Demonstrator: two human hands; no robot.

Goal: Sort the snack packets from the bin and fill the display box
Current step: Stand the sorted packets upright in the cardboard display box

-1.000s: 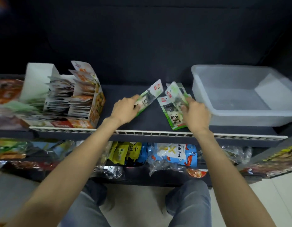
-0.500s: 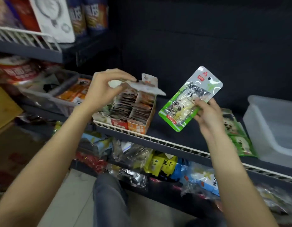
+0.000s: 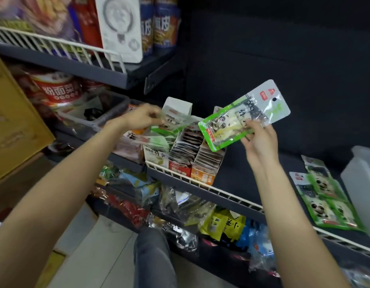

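Packet in each hand over the display box

Shelf (image 3: pixel 252 173) edge is running diagonally from centre down to the lower right, marked by a low white wire rail (image 3: pixel 221 193). Dark bare shelf surface is lying open between the display box (image 3: pixel 197 161) and the loose packets (image 3: pixel 325 196) at the right, and a dark back panel is leaving free air above the box. An upper shelf (image 3: pixel 109 69) with its own wire rail is overhanging the left side, crowding the room above the left hand (image 3: pixel 141 119).

The right hand (image 3: pixel 257 140) is gripping a panda packet (image 3: pixel 242 115) by its lower long edge, fingers curled round it, holding it tilted in the air just above and to the right of the box. The packet is showing a green border, a clear window with pale contents, a panda picture, and a white header with a hang hole and red logo.

The left hand is pinching a second packet (image 3: pixel 175 123), blurred and partly see-through, over the left compartment of the box, where green-and-white packets are sitting. The middle and right compartments are standing packed with upright rows of darker packets.

A translucent bin (image 3: pixel 360 183) is standing at the far right, just beside the loose packets lying flat on the shelf. Assorted bagged snacks (image 3: pixel 221 221) are filling the shelf below.
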